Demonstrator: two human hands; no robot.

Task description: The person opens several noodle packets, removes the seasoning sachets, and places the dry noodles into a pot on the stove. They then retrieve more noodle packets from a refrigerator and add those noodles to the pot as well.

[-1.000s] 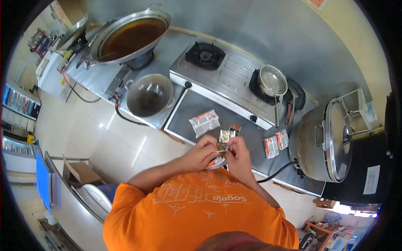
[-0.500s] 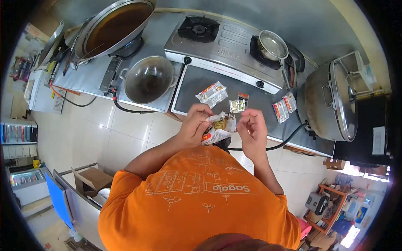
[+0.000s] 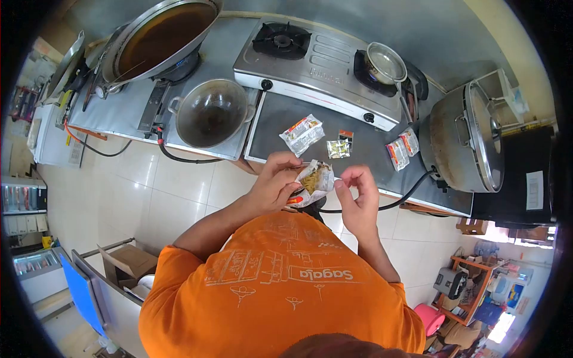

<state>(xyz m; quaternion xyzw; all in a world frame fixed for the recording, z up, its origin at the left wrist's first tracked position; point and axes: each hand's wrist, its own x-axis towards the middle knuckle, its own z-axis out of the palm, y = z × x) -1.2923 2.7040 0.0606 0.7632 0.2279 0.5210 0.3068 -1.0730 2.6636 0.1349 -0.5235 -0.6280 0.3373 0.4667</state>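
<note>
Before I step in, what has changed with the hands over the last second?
A second ago both hands worked together on the noodle packet. The right hand then let go and drew aside; it has now come back, fingertips by the packet's open end, contact unclear. The left hand kept its grip. The sachets on the counter stayed put.

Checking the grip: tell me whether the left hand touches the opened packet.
Touching. The head view shows the left hand pinching the packet by its edge.
</note>
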